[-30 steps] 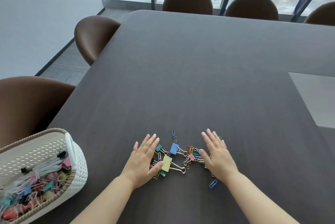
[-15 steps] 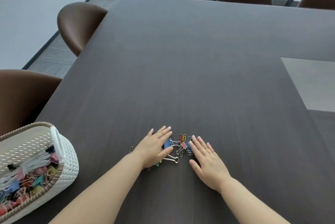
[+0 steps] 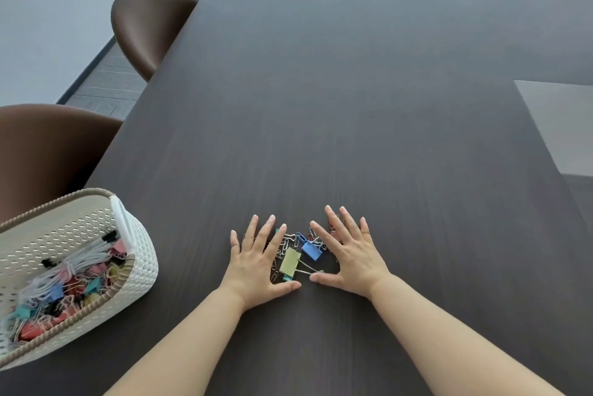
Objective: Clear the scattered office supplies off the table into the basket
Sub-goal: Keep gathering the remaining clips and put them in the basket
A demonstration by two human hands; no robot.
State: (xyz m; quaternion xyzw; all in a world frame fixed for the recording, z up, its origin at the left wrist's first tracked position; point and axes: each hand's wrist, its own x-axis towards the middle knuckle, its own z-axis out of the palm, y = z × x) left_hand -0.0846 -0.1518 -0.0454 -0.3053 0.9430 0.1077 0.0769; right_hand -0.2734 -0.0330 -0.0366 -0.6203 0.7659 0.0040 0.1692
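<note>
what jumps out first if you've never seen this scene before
Two bare hands, left hand and right hand, lie flat and spread on the dark table, corralling a small heap of coloured clips between them. At the near left edge sits a white woven basket already holding many more clips.

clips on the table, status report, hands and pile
Left hand and right hand open, flat, flanking small pile of coloured binder and paper clips. White woven basket left, part full. Path unobstructed.

Matt woodgrain table [image 3: 353, 91], perforated plastic basket [image 3: 141, 264]
</note>
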